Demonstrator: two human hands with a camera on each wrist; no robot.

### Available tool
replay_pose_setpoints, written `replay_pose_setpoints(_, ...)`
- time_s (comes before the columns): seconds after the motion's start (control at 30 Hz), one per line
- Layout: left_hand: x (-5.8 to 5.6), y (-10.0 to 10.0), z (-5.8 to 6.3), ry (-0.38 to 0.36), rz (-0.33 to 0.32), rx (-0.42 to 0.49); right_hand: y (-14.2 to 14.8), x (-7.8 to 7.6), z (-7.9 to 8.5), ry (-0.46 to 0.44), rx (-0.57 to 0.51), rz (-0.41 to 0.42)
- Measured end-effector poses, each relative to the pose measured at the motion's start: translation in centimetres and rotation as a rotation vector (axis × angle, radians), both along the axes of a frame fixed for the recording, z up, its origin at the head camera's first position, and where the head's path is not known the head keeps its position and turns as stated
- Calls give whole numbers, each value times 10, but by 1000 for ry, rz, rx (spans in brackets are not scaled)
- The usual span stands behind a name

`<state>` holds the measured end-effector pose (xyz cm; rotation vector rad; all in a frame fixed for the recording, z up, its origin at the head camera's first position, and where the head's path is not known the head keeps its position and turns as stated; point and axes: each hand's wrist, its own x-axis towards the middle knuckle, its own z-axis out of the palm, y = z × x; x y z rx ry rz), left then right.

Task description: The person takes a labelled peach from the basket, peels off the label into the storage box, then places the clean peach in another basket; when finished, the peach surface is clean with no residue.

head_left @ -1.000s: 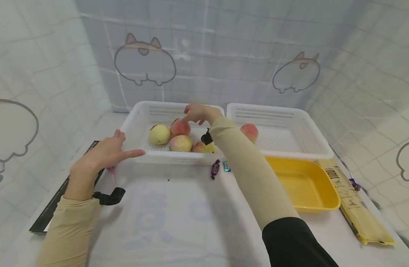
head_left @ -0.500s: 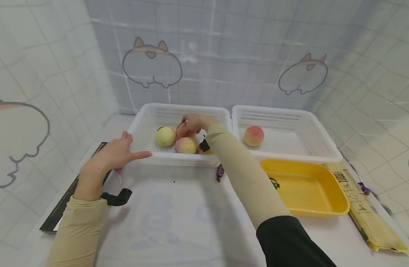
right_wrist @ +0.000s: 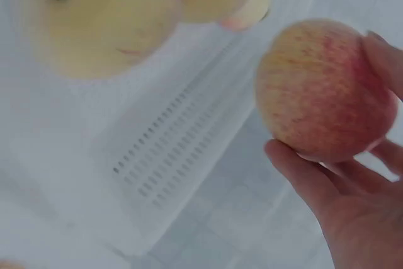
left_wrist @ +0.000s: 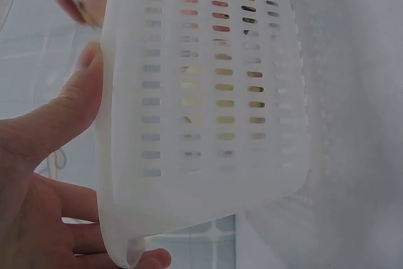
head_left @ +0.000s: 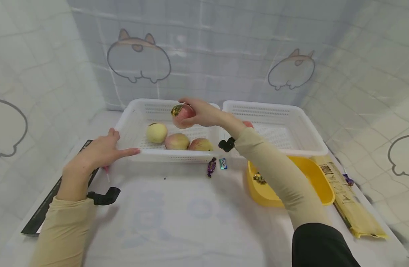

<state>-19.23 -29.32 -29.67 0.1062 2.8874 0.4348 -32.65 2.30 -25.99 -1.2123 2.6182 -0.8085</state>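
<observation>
While left hand (head_left: 99,154) steadies basket (head_left: 131,120), right hand (head_left: 204,115) lifts peach (head_left: 182,113).

We see matt, blushed skin on the peach (head_left: 182,113) in the right hand (head_left: 204,115), faintly speckled up close. Under the left hand (head_left: 97,154) sits the white basket (head_left: 134,122), a smooth perforated plastic with a slight sheen. By the right forearm, the yellow tray (head_left: 319,185) looks like glossy plastic. Near that wrist, the candy wrappers (head_left: 212,167) glint like foil. Below both hands, the table cover (head_left: 177,218) reads as smooth, soft-sheened sheeting.
</observation>
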Motion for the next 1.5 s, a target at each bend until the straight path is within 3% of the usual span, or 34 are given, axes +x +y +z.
replay_pose_setpoints(0.17,1,-7,0,8,-4,-16,25,46,-2,54,-178,16)
replay_pose_setpoints(0.37,3,-14,1,23,-12,-26,43,100,-23,58,-307,37)
replay_pose_setpoints(0.53,5,-16,0,25,-9,-29,47,137,-51,32,-299,53)
replay_pose_setpoints(0.67,5,-15,2,20,-9,-23,46,158,-78,8,-216,14)
replay_pose_setpoints(0.87,5,-15,2,10,-6,-15,38,165,-110,40,-198,-23)
replay_pose_setpoints(1.03,5,-15,1,5,-10,-10,37,163,-123,20,-186,-63)
replay_pose_setpoints(1.23,4,-12,2,28,-38,-2,47,161,-125,-124,-181,-61)
replay_pose_setpoints(1.37,7,4,7,156,-107,18,50,160,-124,-219,-224,-69)
replay_pose_setpoints(1.5,16,32,9,410,-254,127,45,163,-128,-220,-280,-134)
